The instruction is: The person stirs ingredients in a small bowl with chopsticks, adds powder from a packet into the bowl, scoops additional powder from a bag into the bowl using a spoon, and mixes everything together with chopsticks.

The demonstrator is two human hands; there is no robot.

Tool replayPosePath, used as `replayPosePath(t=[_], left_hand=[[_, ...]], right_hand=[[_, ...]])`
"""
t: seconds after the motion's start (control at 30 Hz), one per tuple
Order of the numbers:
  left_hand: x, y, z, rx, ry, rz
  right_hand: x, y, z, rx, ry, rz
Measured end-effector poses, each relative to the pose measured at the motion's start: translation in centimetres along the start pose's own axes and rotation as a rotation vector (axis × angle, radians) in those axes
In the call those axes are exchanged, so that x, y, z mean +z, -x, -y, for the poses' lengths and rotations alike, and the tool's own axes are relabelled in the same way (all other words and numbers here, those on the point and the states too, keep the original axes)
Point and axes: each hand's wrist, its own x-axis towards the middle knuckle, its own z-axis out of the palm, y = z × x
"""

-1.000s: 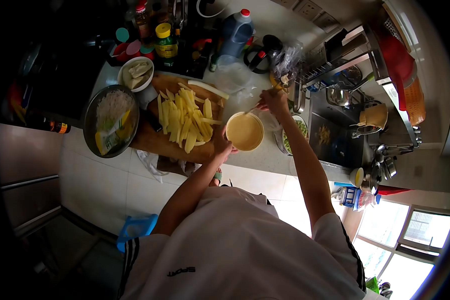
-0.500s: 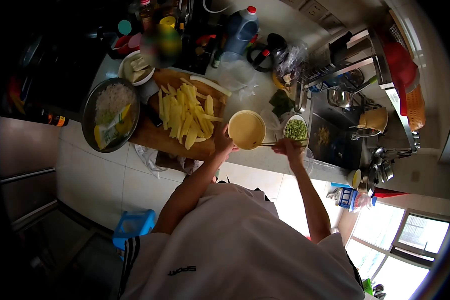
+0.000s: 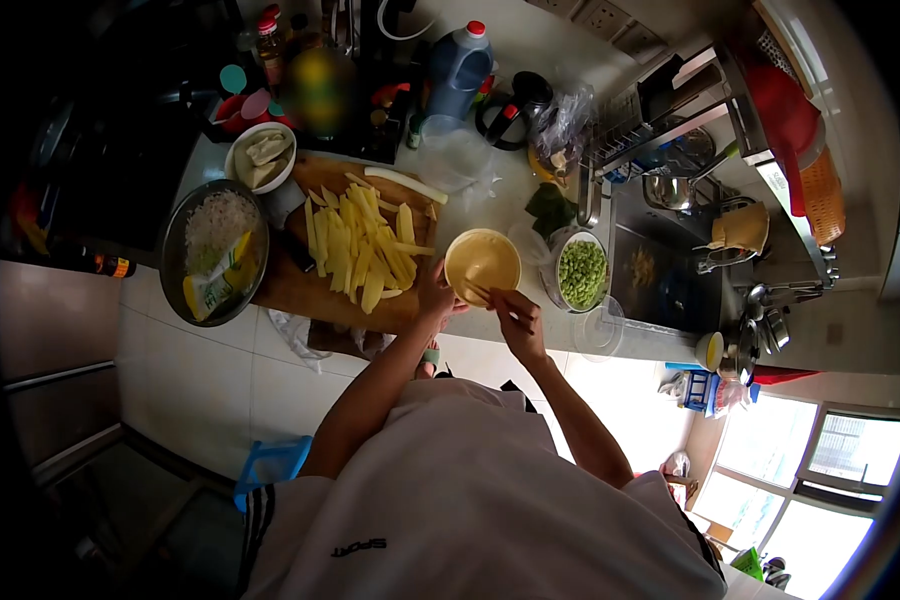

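My left hand (image 3: 438, 293) is closed on the side of a round bowl (image 3: 483, 236) holding a smooth, pale yellow-tan mixture. Chopsticks (image 3: 478, 291) are gripped in my right hand (image 3: 516, 313), with their tips down in the mixture near the bowl's lower rim. Right of the bowl stands a white bowl of chopped green pieces (image 3: 582, 274). To the left, pale yellow cut strips (image 3: 365, 245) lie heaped on a wooden cutting board (image 3: 290, 293), with a long white piece (image 3: 407, 184) along its far edge.
A metal basin (image 3: 192, 300) with pale contents and a yellow packet sits at the left, below a white bowl of pale chunks (image 3: 263, 160). A blue jug (image 3: 459, 70) stands at the back. The sink (image 3: 675, 275) is at the right.
My right hand has moved left from beside the bowl of green pieces, bringing the chopsticks into the mixture. My left hand stays on its bowl. The view has shifted slightly.
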Motion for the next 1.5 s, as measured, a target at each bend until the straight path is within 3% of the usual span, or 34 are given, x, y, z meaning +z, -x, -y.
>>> replayPosePath(t=[0.17,0.27,0.33,0.4,0.47,0.5,0.63,0.73,0.8,0.87,1.0,1.03,1.07,1.13,1.17,1.3,1.4,1.5], left_hand=[[-0.3,0.3,-0.5,-0.015,-0.044,0.039],[-0.1,0.2,-0.2,-0.017,-0.038,0.043],[-0.3,0.5,-0.2,-0.033,-0.031,0.043],[-0.2,0.9,-1.0,-0.053,-0.031,0.046],[-0.2,0.1,-0.4,0.001,-0.017,0.067],[-0.4,0.4,-0.1,0.018,-0.013,0.073],[-0.8,0.6,-0.3,-0.018,-0.052,0.108],[-0.1,0.9,-0.3,-0.025,0.020,0.049],[-0.5,0.4,-0.1,-0.041,-0.019,0.083],[-1.3,0.1,0.4,-0.052,-0.028,0.085],[-1.1,-0.1,0.3,-0.035,-0.005,0.100],[-1.2,-0.3,0.2,-0.032,-0.013,0.103],[-1.3,-0.2,0.4,-0.033,-0.020,0.104],[-1.7,0.3,0.4,-0.044,-0.028,0.126],[-1.4,0.2,-0.1,-0.038,-0.028,0.144],[-0.9,0.3,0.2,-0.048,-0.008,0.127],[-2.7,-2.1,2.3,-0.060,0.015,0.183],[-3.5,-2.3,3.7,-0.089,0.066,0.249]], right_hand=[[-2.4,-0.9,-1.6,-0.200,0.353,-0.005],[0.2,0.0,1.2,-0.126,0.186,0.113],[-0.2,-2.2,0.5,-0.228,0.186,0.112],[-1.6,-1.6,1.3,0.011,0.333,0.168],[0.0,0.7,2.9,-0.245,0.380,0.118],[0.9,1.1,4.0,-0.219,0.396,0.218],[-0.3,-1.5,2.5,-0.098,0.368,0.172],[1.4,0.8,3.6,-0.257,0.413,0.216],[1.6,-1.1,0.9,-0.142,0.306,0.227],[0.4,-2.9,1.5,-0.161,0.316,0.056],[1.8,-0.5,3.1,-0.124,0.361,0.172],[2.4,-1.7,2.0,-0.352,0.282,0.085],[1.9,-2.4,-0.8,-0.266,0.274,0.088],[-0.4,-3.5,1.4,-0.067,0.248,0.038],[-1.1,-2.6,0.9,-0.032,0.389,0.075],[0.5,-2.3,1.0,-0.094,0.209,0.068],[-3.0,-3.1,0.4,0.290,-0.238,-0.106],[-6.9,-0.6,-0.3,0.337,-0.304,-0.175]])
